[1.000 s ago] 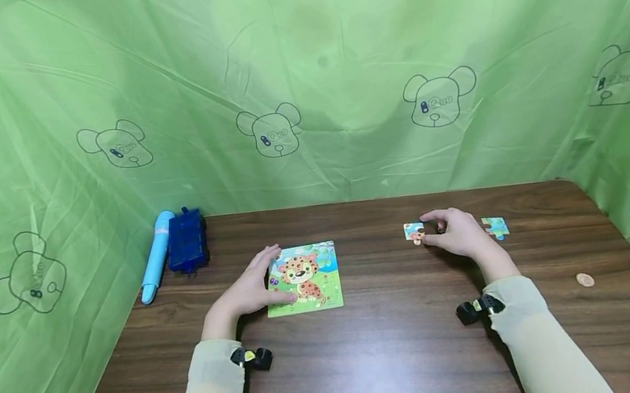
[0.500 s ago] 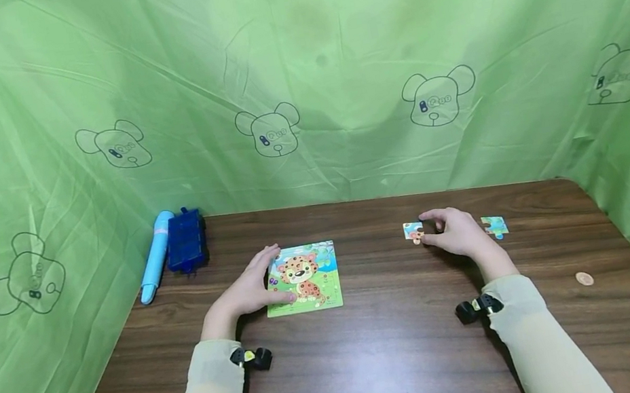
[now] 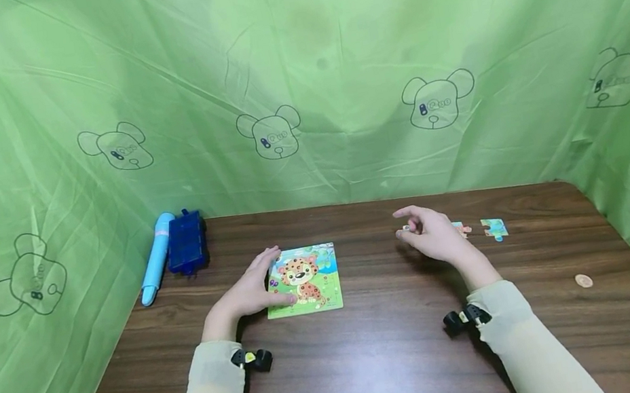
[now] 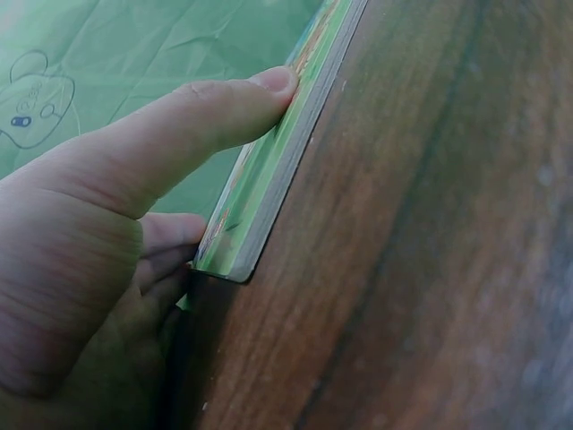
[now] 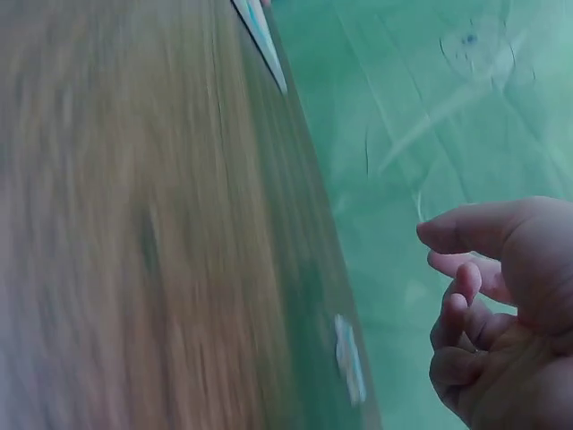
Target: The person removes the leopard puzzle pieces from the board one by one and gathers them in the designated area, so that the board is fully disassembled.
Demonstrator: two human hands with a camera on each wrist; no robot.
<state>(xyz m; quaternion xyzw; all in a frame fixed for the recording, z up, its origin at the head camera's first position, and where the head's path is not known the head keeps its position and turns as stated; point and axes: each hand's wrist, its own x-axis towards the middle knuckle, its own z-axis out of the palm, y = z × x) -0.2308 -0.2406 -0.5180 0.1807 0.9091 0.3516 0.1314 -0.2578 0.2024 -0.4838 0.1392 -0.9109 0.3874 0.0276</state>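
Observation:
A square jigsaw puzzle with a spotted cartoon leopard lies flat on the table. My left hand holds it by its left side. The thumb rests on the green front of the board, and the other fingers are at its edge. My right hand hovers farther right with nothing seen in it. Its index finger and thumb stand apart, while the other fingers curl in. One loose jigsaw piece peeks out behind that hand, and another shows partly between its fingers. A blue-green piece lies to the right.
A light blue cylindrical stick and a dark blue box-like item lie side by side at the back left. A small pale round disc sits near the right edge. Green cloth rises along the table's back and sides.
My right hand has shifted left over the loose pieces, its index finger extended, uncovering a piece on its right. My left hand and the puzzle stay in place.

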